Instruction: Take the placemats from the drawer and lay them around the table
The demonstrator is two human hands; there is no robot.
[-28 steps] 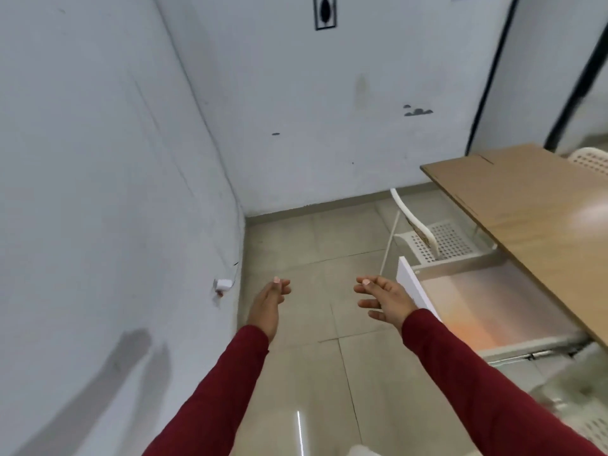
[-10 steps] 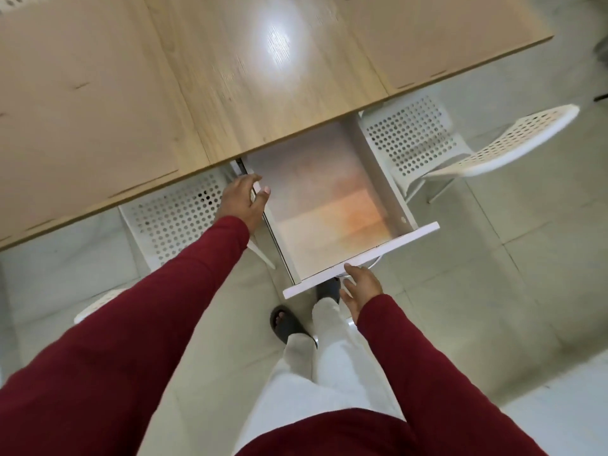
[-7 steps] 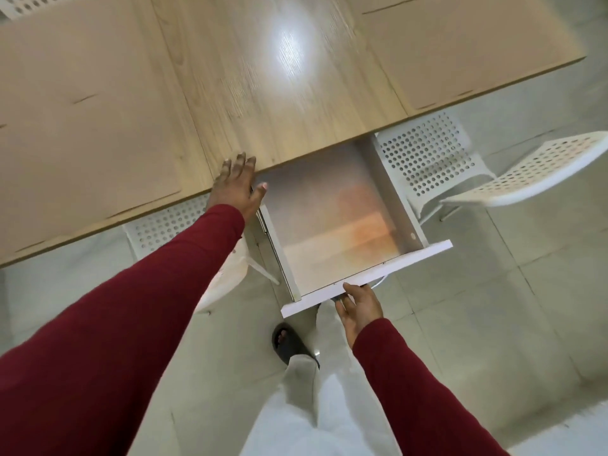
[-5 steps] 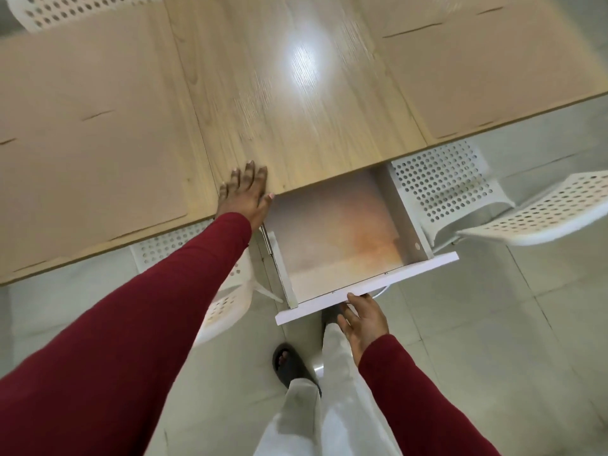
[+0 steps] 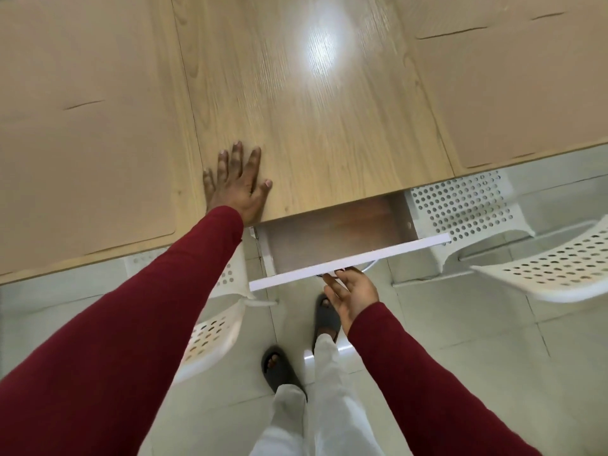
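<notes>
Tan rectangular placemats (image 5: pixel 82 143) already lie at the frame's left and right. The left hand (image 5: pixel 238 184) rests flat, fingers spread, on the wooden table (image 5: pixel 312 126); the right hand (image 5: pixel 352 292), fingers loosely open, touches the white drawer front (image 5: pixel 348 258). Push squarely, fingers clear.

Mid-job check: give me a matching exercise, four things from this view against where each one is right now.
1. left hand
2. right hand
3. white drawer
4. tan rectangular placemat

A. partly pulled out under the wooden table
B. flat on the tabletop
C. lying on the table's left part
D. fingers at the drawer's front edge

Pairs: 1-B, 2-D, 3-A, 4-C
</notes>
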